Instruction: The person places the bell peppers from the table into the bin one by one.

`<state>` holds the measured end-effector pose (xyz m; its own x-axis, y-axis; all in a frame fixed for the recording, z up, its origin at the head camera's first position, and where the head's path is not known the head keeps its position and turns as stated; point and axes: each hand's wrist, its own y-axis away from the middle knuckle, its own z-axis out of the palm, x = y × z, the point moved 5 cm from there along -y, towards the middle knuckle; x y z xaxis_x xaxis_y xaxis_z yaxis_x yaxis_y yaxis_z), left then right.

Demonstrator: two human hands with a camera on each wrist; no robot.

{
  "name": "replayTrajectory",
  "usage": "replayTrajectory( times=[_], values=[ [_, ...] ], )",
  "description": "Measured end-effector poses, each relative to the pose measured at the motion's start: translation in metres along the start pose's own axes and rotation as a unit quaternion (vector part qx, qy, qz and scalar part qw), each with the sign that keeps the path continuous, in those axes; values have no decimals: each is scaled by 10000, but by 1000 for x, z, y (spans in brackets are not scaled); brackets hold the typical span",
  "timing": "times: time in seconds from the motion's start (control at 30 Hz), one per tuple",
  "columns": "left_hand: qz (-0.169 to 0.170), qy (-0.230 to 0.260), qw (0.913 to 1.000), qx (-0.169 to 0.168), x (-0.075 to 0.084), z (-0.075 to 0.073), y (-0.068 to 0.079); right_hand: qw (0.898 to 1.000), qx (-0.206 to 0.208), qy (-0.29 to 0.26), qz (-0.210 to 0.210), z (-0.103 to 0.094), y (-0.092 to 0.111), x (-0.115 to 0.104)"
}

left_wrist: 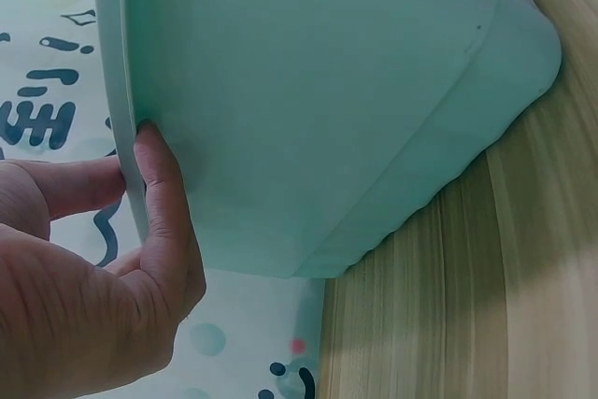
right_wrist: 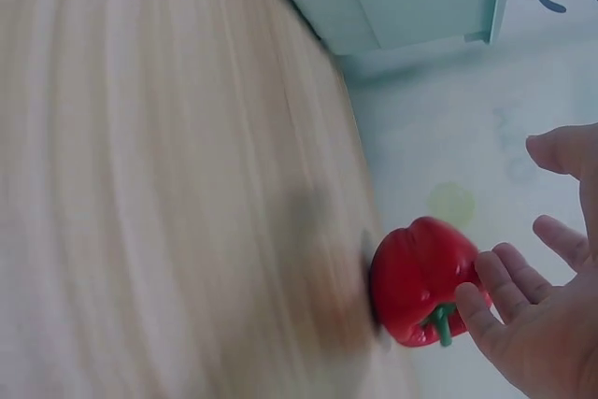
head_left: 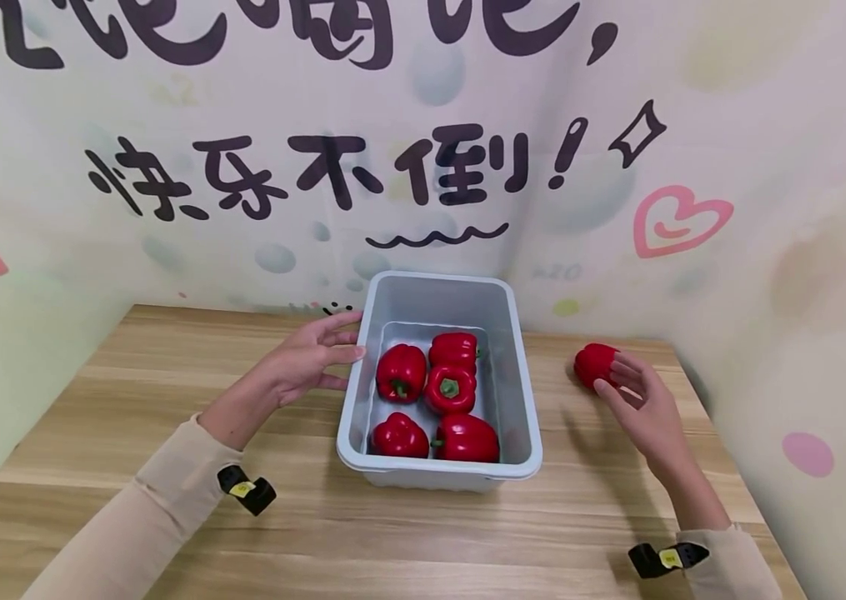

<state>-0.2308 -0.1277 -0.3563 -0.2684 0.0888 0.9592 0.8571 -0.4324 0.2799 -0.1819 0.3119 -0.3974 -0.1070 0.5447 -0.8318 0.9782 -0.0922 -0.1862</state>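
A grey plastic bin (head_left: 353, 417) stands on the wooden table, with several red bell peppers (head_left: 401, 372) lying inside. My left hand (head_left: 310, 358) is at the bin's left side. In the left wrist view, the thumb (left_wrist: 93, 182) and a finger (left_wrist: 164, 184) hold the bin's rim from two sides. One more red bell pepper (head_left: 592, 365) lies on the table to the right of the bin. Beside it is my right hand (head_left: 643, 408), its fingers spread and loosely bent. In the right wrist view, the fingertips overlap this pepper (right_wrist: 419, 273); whether they touch it, I cannot tell.
The wooden table (head_left: 257, 533) ends at the back against a printed wall sheet (head_left: 588, 275) with dark lettering. The sheet also runs along the table's right side. Black camera mounts sit on both sleeves.
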Motion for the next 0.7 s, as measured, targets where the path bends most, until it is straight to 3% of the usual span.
replayTrajectory(
  times=[0.27,0.7],
  values=[
    [43,19,10000,-23,1,0,1,9987,459,28,211,-9,7,12],
    [30,51,10000,-30,0,0,2,9953,434,-17,871,-14,14,37]
  ],
)
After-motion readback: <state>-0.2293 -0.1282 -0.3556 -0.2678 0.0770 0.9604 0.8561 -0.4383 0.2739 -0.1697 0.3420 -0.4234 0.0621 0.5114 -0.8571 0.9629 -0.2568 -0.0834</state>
